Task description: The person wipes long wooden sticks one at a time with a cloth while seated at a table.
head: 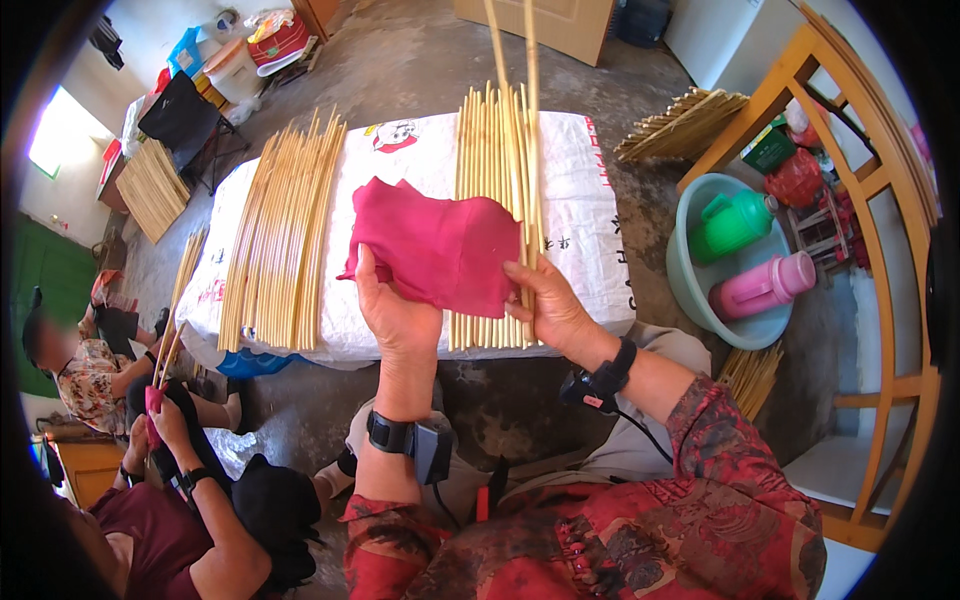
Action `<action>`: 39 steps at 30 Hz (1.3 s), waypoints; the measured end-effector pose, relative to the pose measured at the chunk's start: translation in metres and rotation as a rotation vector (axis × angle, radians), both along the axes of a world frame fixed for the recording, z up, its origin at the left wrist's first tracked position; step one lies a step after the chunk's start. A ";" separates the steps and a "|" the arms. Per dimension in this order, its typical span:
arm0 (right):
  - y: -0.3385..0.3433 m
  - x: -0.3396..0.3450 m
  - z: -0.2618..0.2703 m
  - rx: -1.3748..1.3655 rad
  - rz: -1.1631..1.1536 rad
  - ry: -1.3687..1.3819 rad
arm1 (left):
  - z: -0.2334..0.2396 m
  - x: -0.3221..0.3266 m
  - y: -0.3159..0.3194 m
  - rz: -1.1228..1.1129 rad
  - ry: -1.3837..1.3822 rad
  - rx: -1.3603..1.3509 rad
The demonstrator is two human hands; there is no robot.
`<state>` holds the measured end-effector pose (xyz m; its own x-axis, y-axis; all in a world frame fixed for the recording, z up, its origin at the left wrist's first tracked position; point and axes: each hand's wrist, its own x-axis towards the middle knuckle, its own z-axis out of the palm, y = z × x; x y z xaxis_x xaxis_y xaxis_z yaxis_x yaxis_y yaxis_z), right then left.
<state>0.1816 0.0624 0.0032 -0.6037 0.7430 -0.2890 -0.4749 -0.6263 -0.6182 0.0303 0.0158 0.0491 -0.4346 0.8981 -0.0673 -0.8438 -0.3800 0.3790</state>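
Observation:
My left hand [399, 304] holds the left part of a magenta cloth [442, 240], its thumb on top and its fingers hidden underneath. At the cloth's right edge, my right hand [551, 300] pinches thin pale sticks [531, 135] that rise past the top of the view; whether it also grips the cloth I cannot tell. Beneath lies a row of similar sticks [480, 142] on a table covered with white woven sacking [577, 187]. Another row of sticks [281, 240] lies on the left of the table, apart from my hands.
At the right, a pale blue basin [679, 262] holds a green thermos [739, 221] and a pink thermos [765, 285], beside a wooden frame [889, 176]. Two people sit at the left; the nearer one [135, 525] holds sticks and a magenta cloth. A stick bundle [686, 124] lies beyond the table.

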 end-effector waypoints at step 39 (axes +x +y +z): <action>0.026 0.018 0.007 0.195 -0.099 0.021 | -0.038 0.061 -0.001 -0.492 0.478 0.004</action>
<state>0.1998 0.0888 0.0098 -0.5290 0.8398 -0.1225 -0.5420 -0.4454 -0.7127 0.0913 0.0147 0.0107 0.0427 0.9985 0.0341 -0.6593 0.0025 0.7519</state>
